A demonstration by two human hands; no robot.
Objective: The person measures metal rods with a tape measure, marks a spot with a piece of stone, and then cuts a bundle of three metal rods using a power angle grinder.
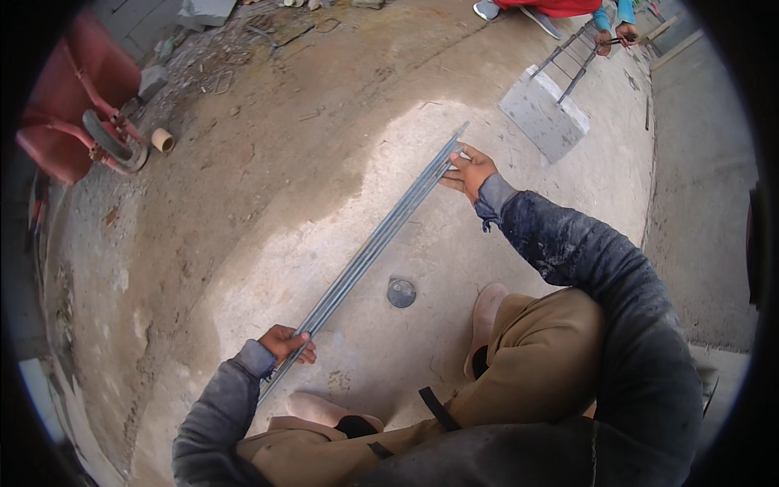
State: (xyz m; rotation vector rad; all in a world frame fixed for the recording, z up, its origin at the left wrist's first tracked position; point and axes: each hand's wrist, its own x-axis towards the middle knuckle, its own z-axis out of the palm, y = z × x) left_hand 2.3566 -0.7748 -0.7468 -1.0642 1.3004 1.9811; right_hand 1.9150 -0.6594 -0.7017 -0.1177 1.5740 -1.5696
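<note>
Before you, slender grey metal rods (pixel 373 247) slant away rightward, your left hand (pixel 286 344) pinching nearer you, right hand (pixel 473 172) pinching farther.

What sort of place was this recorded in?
Most likely a building site: there's a red wheelbarrow at the upper left, a grey block at the upper right, and a bundle of thin metal rods in hand.

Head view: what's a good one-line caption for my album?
Left hand and right hand hold grey rods over a floor, with a red wheelbarrow at upper left.
</note>
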